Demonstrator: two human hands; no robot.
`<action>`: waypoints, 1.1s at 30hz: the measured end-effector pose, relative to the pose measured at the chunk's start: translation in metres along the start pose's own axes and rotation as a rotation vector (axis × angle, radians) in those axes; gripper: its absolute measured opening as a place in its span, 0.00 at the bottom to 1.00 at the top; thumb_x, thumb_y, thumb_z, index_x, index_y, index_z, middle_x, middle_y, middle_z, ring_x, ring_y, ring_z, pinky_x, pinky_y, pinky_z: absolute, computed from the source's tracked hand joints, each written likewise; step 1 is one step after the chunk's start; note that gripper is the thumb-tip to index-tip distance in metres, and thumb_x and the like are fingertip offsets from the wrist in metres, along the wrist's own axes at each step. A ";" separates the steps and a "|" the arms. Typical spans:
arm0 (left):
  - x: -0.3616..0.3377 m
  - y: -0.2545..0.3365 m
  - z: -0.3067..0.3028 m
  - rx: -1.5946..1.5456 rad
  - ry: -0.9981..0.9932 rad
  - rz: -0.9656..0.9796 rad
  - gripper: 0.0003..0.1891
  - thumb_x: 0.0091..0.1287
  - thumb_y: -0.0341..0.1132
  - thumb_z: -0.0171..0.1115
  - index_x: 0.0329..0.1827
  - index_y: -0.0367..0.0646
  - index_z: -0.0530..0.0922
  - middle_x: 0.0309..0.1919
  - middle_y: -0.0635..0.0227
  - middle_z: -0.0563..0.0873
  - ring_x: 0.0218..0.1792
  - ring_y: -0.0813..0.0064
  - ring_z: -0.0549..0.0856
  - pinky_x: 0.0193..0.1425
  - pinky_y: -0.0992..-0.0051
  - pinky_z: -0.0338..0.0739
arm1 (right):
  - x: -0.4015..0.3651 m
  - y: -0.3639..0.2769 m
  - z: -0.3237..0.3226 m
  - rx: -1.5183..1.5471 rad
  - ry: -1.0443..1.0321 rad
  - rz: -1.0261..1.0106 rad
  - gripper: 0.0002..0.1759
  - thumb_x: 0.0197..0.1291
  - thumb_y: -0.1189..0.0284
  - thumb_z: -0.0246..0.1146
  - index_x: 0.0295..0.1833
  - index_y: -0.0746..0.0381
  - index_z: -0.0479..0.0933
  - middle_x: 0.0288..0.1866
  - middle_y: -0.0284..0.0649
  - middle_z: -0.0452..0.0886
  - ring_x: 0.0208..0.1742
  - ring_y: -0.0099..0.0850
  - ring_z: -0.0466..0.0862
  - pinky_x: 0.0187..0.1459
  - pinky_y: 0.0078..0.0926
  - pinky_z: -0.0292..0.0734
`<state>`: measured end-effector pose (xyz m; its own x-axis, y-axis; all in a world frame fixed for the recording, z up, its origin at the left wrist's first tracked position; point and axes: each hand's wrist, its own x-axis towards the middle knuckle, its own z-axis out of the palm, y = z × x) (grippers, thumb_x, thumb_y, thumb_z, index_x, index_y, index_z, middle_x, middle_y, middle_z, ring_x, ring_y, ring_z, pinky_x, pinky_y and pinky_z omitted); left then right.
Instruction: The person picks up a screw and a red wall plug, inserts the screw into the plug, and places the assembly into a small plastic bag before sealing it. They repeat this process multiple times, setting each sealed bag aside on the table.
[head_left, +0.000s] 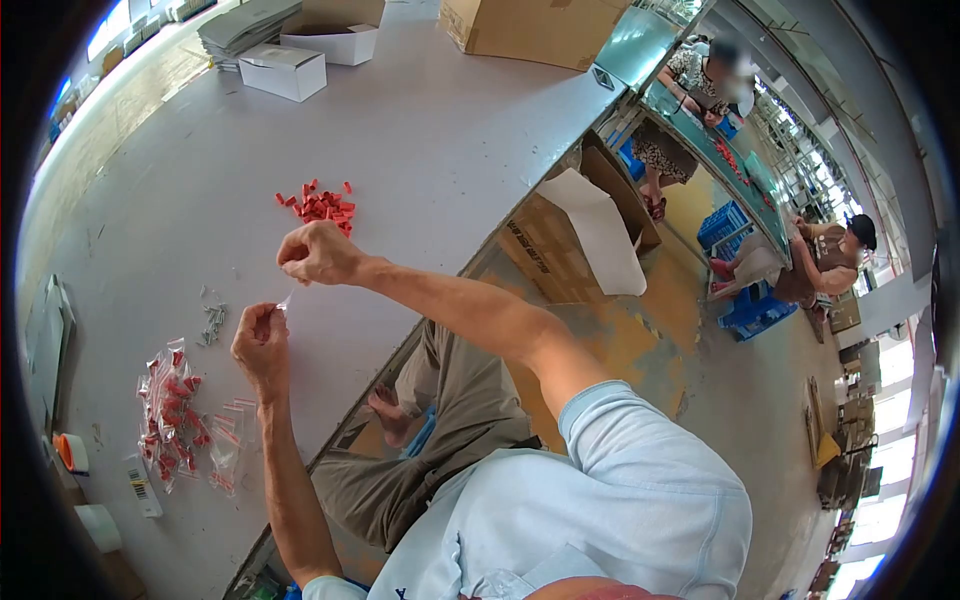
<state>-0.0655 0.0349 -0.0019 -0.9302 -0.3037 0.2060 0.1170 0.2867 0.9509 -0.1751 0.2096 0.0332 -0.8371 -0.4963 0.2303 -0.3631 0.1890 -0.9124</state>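
Observation:
My left hand is closed over the grey table, its fingertips pinching a small clear plastic bag. Just above it, my right hand has its thumb and fingers pressed together. Whatever is between those right fingertips is too small to make out. Beyond the right hand lies a loose heap of small red plastic pieces. Several silver screws rest to the left of my left hand. Filled clear bags with red pieces are piled nearer the lower left, beside flat clear bags.
White boxes and a large carton stand at the table's far side. Tape rolls and a barcoded box lie at lower left. An open carton sits on the floor by the table edge. Two people work at another bench.

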 end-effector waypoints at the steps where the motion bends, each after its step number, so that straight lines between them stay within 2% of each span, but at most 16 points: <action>1: 0.002 -0.001 0.001 -0.003 0.032 0.001 0.02 0.71 0.25 0.68 0.43 0.36 0.86 0.29 0.73 0.86 0.29 0.84 0.83 0.36 0.80 0.80 | -0.006 0.003 -0.002 0.090 0.016 0.035 0.09 0.60 0.78 0.68 0.46 0.69 0.87 0.30 0.40 0.88 0.29 0.25 0.87 0.34 0.26 0.83; 2: 0.002 -0.003 0.000 0.000 0.071 -0.005 0.02 0.71 0.25 0.68 0.42 0.36 0.86 0.29 0.72 0.87 0.29 0.83 0.84 0.37 0.79 0.80 | -0.012 0.005 -0.005 0.139 0.017 0.057 0.09 0.62 0.79 0.68 0.47 0.70 0.86 0.32 0.39 0.88 0.29 0.23 0.87 0.33 0.24 0.82; 4: 0.009 -0.026 -0.002 0.127 0.090 0.162 0.02 0.69 0.24 0.67 0.41 0.37 0.86 0.29 0.67 0.88 0.30 0.79 0.85 0.38 0.76 0.81 | -0.021 0.024 -0.008 0.174 0.040 -0.133 0.08 0.62 0.79 0.68 0.46 0.69 0.84 0.32 0.37 0.86 0.29 0.22 0.85 0.32 0.23 0.82; 6: 0.001 0.002 -0.001 0.223 0.147 0.198 0.03 0.67 0.25 0.66 0.40 0.40 0.87 0.29 0.61 0.89 0.30 0.74 0.86 0.38 0.71 0.81 | -0.029 0.031 -0.006 0.367 0.008 -0.100 0.14 0.63 0.81 0.65 0.55 0.65 0.78 0.33 0.33 0.80 0.31 0.23 0.84 0.34 0.24 0.82; 7: 0.001 0.002 0.000 0.275 0.199 0.262 0.03 0.66 0.26 0.67 0.40 0.40 0.87 0.28 0.61 0.88 0.29 0.73 0.86 0.38 0.70 0.81 | -0.036 0.019 -0.003 0.340 0.042 -0.047 0.13 0.65 0.82 0.64 0.55 0.64 0.76 0.34 0.34 0.80 0.33 0.23 0.83 0.35 0.25 0.83; 8: -0.002 0.008 -0.001 0.227 0.201 0.211 0.03 0.67 0.26 0.68 0.41 0.39 0.87 0.28 0.60 0.88 0.28 0.71 0.86 0.37 0.70 0.81 | -0.039 0.007 0.005 0.306 0.121 -0.050 0.12 0.63 0.84 0.65 0.51 0.65 0.75 0.32 0.34 0.79 0.29 0.21 0.82 0.30 0.23 0.80; 9: -0.001 0.002 0.000 0.185 0.232 0.220 0.03 0.67 0.26 0.68 0.41 0.39 0.87 0.28 0.59 0.89 0.28 0.72 0.87 0.37 0.70 0.81 | -0.044 -0.003 0.008 0.365 0.129 -0.014 0.10 0.65 0.84 0.67 0.48 0.65 0.75 0.32 0.34 0.80 0.29 0.22 0.83 0.31 0.25 0.82; 12: -0.005 0.009 0.002 0.117 0.268 0.176 0.03 0.67 0.25 0.69 0.41 0.38 0.87 0.29 0.58 0.89 0.29 0.71 0.89 0.37 0.70 0.83 | -0.051 -0.013 0.017 0.342 0.073 0.084 0.09 0.66 0.82 0.70 0.46 0.66 0.77 0.33 0.35 0.84 0.31 0.22 0.86 0.34 0.24 0.86; 14: -0.007 0.015 0.001 0.092 0.248 0.192 0.03 0.68 0.25 0.71 0.41 0.36 0.88 0.28 0.66 0.90 0.31 0.81 0.89 0.38 0.77 0.83 | -0.056 -0.017 0.022 0.350 0.087 0.133 0.08 0.66 0.81 0.71 0.46 0.66 0.78 0.35 0.37 0.86 0.34 0.22 0.88 0.36 0.23 0.89; 21: -0.008 0.012 0.004 0.127 0.224 0.193 0.02 0.68 0.25 0.71 0.40 0.37 0.87 0.29 0.65 0.90 0.30 0.80 0.89 0.37 0.76 0.84 | -0.060 -0.016 0.037 0.259 0.104 0.108 0.08 0.68 0.80 0.71 0.49 0.67 0.80 0.35 0.38 0.88 0.35 0.23 0.89 0.36 0.23 0.90; 24: -0.008 0.011 0.005 0.148 0.212 0.205 0.02 0.68 0.25 0.71 0.40 0.37 0.87 0.29 0.65 0.91 0.30 0.79 0.89 0.36 0.75 0.84 | -0.060 -0.016 0.039 0.301 0.056 0.133 0.09 0.68 0.80 0.71 0.50 0.67 0.81 0.36 0.40 0.89 0.34 0.23 0.90 0.37 0.24 0.91; 27: -0.008 0.012 0.007 0.118 0.196 0.269 0.02 0.68 0.24 0.71 0.41 0.36 0.87 0.30 0.63 0.91 0.31 0.77 0.89 0.37 0.74 0.84 | -0.058 -0.018 0.037 0.379 0.020 0.241 0.07 0.69 0.79 0.71 0.48 0.68 0.80 0.37 0.41 0.89 0.35 0.25 0.90 0.37 0.25 0.91; 33: -0.010 0.011 0.007 0.128 0.126 0.301 0.03 0.69 0.24 0.71 0.43 0.37 0.87 0.35 0.61 0.92 0.35 0.73 0.91 0.40 0.72 0.86 | -0.057 -0.007 0.026 0.544 -0.046 0.295 0.14 0.70 0.75 0.72 0.53 0.67 0.75 0.38 0.44 0.89 0.34 0.28 0.91 0.38 0.26 0.92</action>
<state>-0.0575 0.0475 0.0053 -0.8097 -0.2954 0.5070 0.3274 0.4896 0.8082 -0.1139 0.2141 0.0179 -0.8475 -0.5272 -0.0618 0.1520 -0.1295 -0.9798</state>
